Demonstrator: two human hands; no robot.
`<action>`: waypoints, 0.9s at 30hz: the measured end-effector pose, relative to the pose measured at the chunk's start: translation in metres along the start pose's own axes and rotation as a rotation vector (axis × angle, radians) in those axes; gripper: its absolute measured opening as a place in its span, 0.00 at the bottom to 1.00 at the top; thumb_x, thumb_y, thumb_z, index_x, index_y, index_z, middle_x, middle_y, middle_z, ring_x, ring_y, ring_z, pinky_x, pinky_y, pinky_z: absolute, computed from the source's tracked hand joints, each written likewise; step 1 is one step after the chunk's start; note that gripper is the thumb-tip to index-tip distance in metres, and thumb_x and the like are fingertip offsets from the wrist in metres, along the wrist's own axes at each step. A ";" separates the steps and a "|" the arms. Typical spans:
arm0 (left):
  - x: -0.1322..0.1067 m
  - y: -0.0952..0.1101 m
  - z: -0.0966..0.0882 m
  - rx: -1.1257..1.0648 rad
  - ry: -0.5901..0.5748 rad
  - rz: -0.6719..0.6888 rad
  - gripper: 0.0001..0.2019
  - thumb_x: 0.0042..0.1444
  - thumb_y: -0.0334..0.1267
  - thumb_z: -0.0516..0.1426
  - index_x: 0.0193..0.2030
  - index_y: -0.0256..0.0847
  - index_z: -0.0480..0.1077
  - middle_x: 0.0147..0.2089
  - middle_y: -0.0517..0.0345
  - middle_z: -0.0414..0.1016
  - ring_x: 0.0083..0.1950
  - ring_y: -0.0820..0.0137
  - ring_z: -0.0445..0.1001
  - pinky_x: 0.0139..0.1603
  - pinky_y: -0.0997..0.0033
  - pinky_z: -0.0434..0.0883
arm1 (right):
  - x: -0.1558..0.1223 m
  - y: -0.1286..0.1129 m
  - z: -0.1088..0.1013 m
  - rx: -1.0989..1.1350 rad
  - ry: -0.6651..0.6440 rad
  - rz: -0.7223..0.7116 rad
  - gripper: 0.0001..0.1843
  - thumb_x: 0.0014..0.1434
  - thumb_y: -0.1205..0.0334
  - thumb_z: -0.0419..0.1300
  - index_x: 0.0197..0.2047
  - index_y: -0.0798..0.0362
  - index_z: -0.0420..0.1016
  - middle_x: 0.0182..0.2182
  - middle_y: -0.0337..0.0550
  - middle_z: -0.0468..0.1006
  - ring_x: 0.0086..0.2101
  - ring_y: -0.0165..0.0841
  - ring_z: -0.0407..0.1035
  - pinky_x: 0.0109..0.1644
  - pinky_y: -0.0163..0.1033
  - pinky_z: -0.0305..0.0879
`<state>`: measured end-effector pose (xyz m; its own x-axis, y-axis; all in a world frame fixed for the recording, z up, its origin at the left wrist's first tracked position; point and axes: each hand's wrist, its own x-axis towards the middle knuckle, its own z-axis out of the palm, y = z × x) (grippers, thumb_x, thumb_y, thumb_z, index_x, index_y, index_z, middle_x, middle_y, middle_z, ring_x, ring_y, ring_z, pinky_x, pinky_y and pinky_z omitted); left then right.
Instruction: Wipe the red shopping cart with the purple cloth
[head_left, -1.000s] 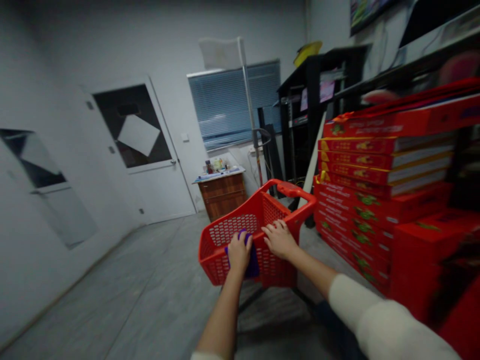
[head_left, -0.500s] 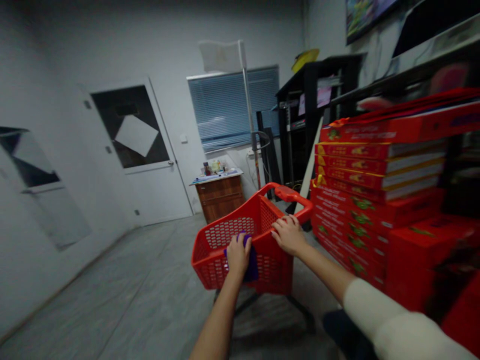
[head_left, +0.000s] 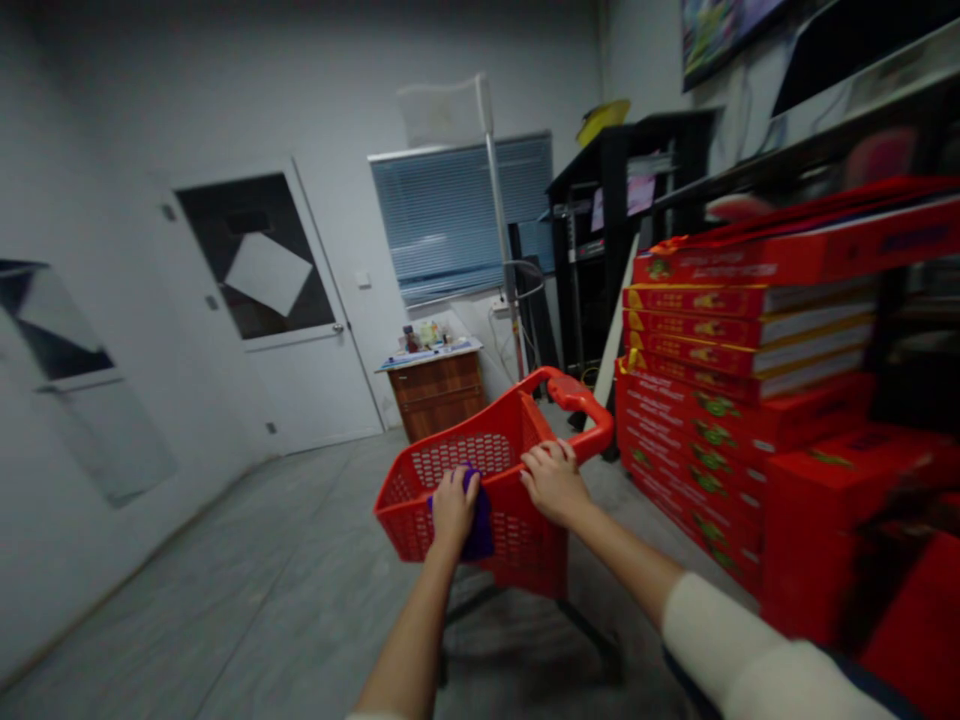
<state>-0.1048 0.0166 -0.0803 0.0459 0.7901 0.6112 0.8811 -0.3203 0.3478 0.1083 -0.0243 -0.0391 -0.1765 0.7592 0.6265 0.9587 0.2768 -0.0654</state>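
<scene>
A red plastic shopping cart (head_left: pixel 529 550) on dark legs stands in front of me, its handle toward the right. My left hand (head_left: pixel 455 507) is closed on a purple cloth (head_left: pixel 480 530) and presses it over the cart's near rim; part of the cloth hangs down the perforated side. Farther right, my right hand (head_left: pixel 553 483) grips the same rim near the handle, its fingers curled over the edge. The basket's visible inside shows only red walls. The cart's wheels are dim and blurred.
Red boxes (head_left: pixel 690 460) are stacked high close on the right. A small wooden cabinet (head_left: pixel 439 395) holding bottles stands by the far wall, beside a pole (head_left: pixel 498 210). A white door (head_left: pixel 300 390) is at the left back, and a black shelf (head_left: pixel 611 200) at the right back.
The cart and both hands have shifted slightly left in view, along with a small shift of the whole scene. Both hands keep their hold, the left still with the purple cloth.
</scene>
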 end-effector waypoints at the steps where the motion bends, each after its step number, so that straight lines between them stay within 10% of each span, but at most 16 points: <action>1: 0.002 0.010 0.002 -0.018 -0.004 0.015 0.15 0.67 0.46 0.49 0.51 0.41 0.70 0.49 0.50 0.74 0.49 0.65 0.74 0.53 0.67 0.70 | 0.000 -0.004 0.000 0.003 0.000 0.001 0.17 0.67 0.54 0.49 0.51 0.47 0.75 0.50 0.43 0.78 0.56 0.41 0.60 0.67 0.49 0.37; 6: 0.009 0.041 0.012 -0.148 -0.002 0.084 0.14 0.66 0.44 0.50 0.52 0.42 0.70 0.50 0.51 0.74 0.51 0.66 0.74 0.53 0.67 0.70 | -0.003 -0.002 -0.009 -0.009 -0.024 -0.043 0.21 0.68 0.53 0.48 0.58 0.45 0.72 0.56 0.43 0.75 0.58 0.40 0.59 0.68 0.49 0.38; 14: 0.007 -0.001 0.011 -0.154 0.029 0.039 0.14 0.66 0.45 0.50 0.50 0.41 0.70 0.48 0.52 0.74 0.50 0.64 0.74 0.55 0.63 0.70 | -0.012 0.032 -0.028 -0.100 0.023 0.025 0.23 0.66 0.52 0.50 0.62 0.41 0.70 0.60 0.41 0.72 0.62 0.45 0.55 0.69 0.53 0.35; 22: 0.011 0.072 0.026 -0.301 0.014 0.122 0.14 0.66 0.45 0.50 0.52 0.43 0.70 0.51 0.51 0.74 0.52 0.65 0.73 0.55 0.63 0.70 | -0.012 0.032 -0.024 -0.043 0.044 0.032 0.22 0.66 0.53 0.50 0.60 0.42 0.72 0.57 0.40 0.74 0.60 0.44 0.55 0.69 0.51 0.35; 27: 0.005 0.039 0.021 -0.284 0.000 0.104 0.13 0.66 0.45 0.51 0.51 0.43 0.69 0.52 0.51 0.72 0.54 0.62 0.72 0.58 0.58 0.69 | -0.012 0.036 -0.024 -0.027 0.044 0.028 0.21 0.66 0.54 0.50 0.60 0.41 0.72 0.57 0.40 0.74 0.60 0.44 0.55 0.69 0.51 0.35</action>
<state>-0.0603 0.0193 -0.0789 0.1289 0.7456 0.6538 0.7050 -0.5326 0.4684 0.1500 -0.0381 -0.0305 -0.1405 0.7396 0.6582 0.9688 0.2397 -0.0624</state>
